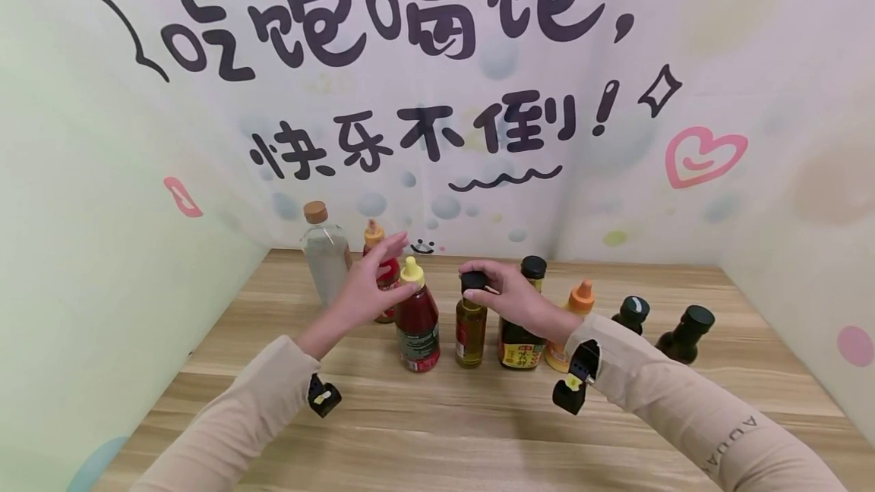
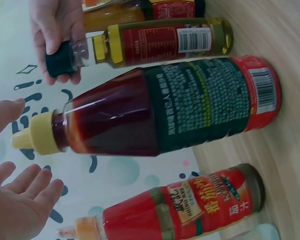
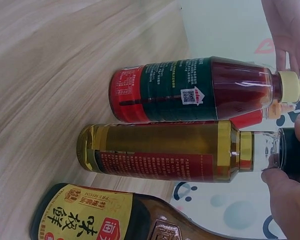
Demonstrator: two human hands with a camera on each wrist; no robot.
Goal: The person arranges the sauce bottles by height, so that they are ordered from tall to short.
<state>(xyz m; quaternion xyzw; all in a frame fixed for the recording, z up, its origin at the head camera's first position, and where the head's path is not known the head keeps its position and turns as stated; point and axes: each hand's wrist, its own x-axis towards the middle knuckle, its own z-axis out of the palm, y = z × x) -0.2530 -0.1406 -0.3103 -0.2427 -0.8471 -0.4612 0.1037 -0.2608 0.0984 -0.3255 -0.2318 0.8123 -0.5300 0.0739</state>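
My right hand (image 1: 514,293) pinches the black cap (image 3: 293,150) of a slim glass bottle of golden oil (image 1: 470,334), which stands upright on the table. Beside it on the left is a squeeze bottle of dark red sauce (image 1: 418,329) with a yellow nozzle cap (image 2: 39,133) and a green label. The left hand (image 1: 365,288) is at that yellow cap, thumb and fingers spread apart on either side of it. In the left wrist view a gap shows between these fingers and the cap. A red ketchup bottle (image 2: 182,206) stands just behind the left hand.
A clear bottle with a brown cap (image 1: 326,258) stands at the far left. To the right are a soy sauce bottle (image 1: 522,348), an orange-capped squeeze bottle (image 1: 582,298) and two dark-capped bottles, one a dark bottle (image 1: 686,334). The wooden table (image 1: 437,439) meets a lettered backdrop (image 1: 437,89).
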